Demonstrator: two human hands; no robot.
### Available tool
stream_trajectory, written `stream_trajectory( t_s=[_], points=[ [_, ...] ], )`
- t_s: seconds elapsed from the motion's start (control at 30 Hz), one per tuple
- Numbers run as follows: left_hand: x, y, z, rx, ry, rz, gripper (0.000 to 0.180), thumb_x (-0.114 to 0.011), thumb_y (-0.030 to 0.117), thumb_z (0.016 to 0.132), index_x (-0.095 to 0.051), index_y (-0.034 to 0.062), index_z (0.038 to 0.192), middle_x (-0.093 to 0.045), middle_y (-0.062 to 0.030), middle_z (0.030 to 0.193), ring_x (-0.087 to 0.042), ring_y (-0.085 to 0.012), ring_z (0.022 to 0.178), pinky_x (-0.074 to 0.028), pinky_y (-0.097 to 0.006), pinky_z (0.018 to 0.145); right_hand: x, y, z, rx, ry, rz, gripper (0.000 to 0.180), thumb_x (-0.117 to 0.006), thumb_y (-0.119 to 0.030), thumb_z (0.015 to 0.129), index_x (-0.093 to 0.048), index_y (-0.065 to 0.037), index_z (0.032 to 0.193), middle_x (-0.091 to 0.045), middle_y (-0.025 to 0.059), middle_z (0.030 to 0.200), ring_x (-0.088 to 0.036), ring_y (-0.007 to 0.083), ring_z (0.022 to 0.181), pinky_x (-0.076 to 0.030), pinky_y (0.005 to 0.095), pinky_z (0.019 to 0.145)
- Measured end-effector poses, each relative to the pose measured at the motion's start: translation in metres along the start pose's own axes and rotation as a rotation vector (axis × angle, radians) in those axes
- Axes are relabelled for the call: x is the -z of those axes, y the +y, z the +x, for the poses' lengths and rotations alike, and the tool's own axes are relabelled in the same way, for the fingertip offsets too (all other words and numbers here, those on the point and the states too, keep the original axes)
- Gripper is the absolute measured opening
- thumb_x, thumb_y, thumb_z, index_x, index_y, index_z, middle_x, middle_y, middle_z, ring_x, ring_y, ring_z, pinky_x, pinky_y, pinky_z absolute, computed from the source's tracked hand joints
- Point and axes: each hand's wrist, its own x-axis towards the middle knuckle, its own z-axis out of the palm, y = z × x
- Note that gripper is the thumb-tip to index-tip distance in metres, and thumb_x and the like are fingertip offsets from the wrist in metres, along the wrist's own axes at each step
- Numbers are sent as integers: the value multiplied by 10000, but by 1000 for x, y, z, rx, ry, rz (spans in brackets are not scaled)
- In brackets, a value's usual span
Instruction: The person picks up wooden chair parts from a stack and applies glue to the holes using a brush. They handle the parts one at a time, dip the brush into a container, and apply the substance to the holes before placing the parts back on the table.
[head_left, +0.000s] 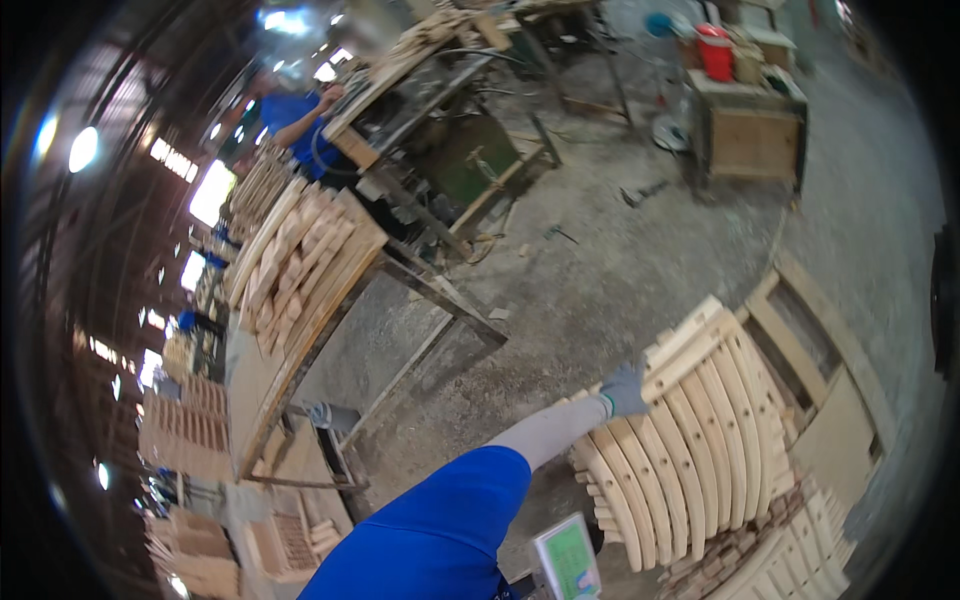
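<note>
My left hand (pixel 625 391), in a grey glove and a pale sleeve below blue cloth, reaches out to the right. It grips the near end of a light curved wooden slat (pixel 690 352) on top of a stack; its fingers are partly hidden. Below it, several more curved slats (pixel 685 450) with small dark holes lie side by side in the stack. A second pile of curved wooden pieces (pixel 790 560) lies at the lower right. My right hand is out of view.
A worktable (pixel 300 370) with stacked wooden pieces (pixel 300 260) stands to the left. A person in blue (pixel 290 125) works behind it at a bench. A wooden frame (pixel 840 400) lies right of the slats. A cabinet (pixel 750 140) bears a red bucket (pixel 713 55).
</note>
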Motion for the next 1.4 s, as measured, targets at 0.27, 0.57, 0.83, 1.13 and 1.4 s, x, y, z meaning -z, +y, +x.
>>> stream_trajectory(
  t_s=[0.27, 0.57, 0.83, 1.13, 1.4],
  points=[
    [20, -213, -213, -231, -122, -329, 1104, -733, 341, 612, -118, 35, 1477, -358, -293, 1391, -389, -404, 1278, -326, -408, 1060, -31, -267, -157, 718, -439, -97, 1057, -770, -466, 620, -276, 50, 1400, -366, 304, 1390, -355, 388, 1315, -337, 409, 1059],
    [49, -516, -524, 107, -194, -506, 981, -731, 416, 621, -294, 42, 1415, -542, -269, 1210, -542, -374, 1124, -411, -417, 965, -23, -439, -374, 1064, -709, -390, 1060, -775, -487, 608, -292, 38, 1392, -383, 303, 1374, -374, 389, 1301, -355, 421, 1041],
    [188, -597, -676, 343, 362, -161, 1054, -712, 512, 649, -205, 43, 1445, -429, -281, 1292, -493, -429, 1139, -399, -453, 983, 28, -523, -495, 963, -724, -650, 1063, -779, -506, 596, -307, 28, 1386, -397, 302, 1360, -390, 390, 1289, -371, 432, 1026],
    [328, -707, -640, 355, 781, -135, 1036, -776, 405, 596, -258, 78, 1431, -478, -213, 1170, -508, -373, 1068, -421, -439, 929, 54, -684, -556, 1886, -360, -508, 981, -770, -433, 539, -376, -11, 1332, -492, 209, 1111, -494, 369, 1032, -401, 451, 899],
    [471, -788, -506, 268, 599, -54, 1025, -755, 410, 626, -229, 155, 1468, -464, -210, 1239, -487, -380, 1135, -396, -449, 985, 69, -864, -619, 2267, -193, -477, 970, -763, -316, 527, -352, -21, 1354, -484, 171, 1122, -498, 346, 1009, -396, 438, 883]
  ],
)
